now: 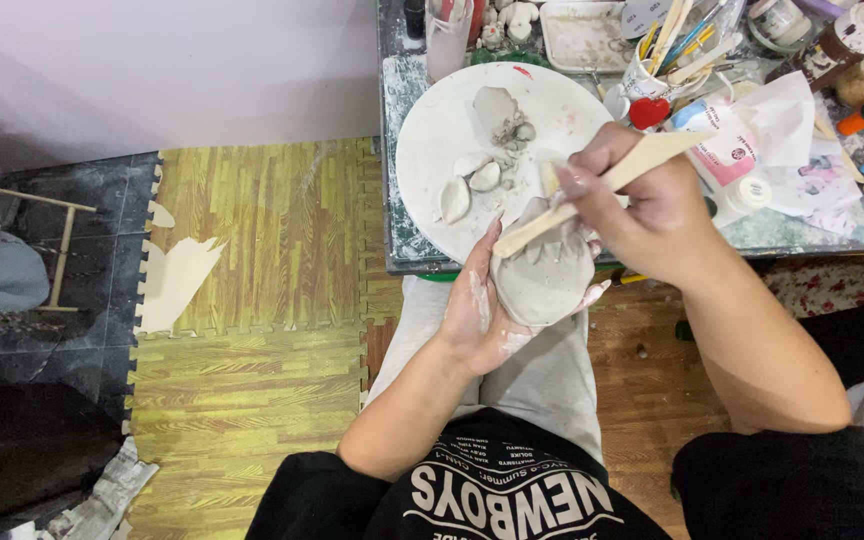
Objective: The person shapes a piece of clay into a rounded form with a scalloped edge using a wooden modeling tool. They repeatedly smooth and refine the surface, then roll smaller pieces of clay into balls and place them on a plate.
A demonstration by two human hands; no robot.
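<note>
**Clay in my palm, wooden tool across it**

My left hand (487, 310) is cupped under a grey clay piece (544, 280), fingers curled up around its edge so it sits steady above my lap, just off the table (397, 90). My right hand (642, 215) is closed around a wooden modelling tool (602, 185), gripped near its middle, with the narrow end lying on the top of the clay, which lets me press without crushing the shape, I'd say.

Just beyond my hands, on the table, a round white board (442, 130) carries a lump of clay (497, 108) and a few small leaf-shaped bits (472, 180). Behind it a cup (644, 80) holds brushes and sticks upright, near a shallow white tray (584, 35) smeared with clay.
</note>
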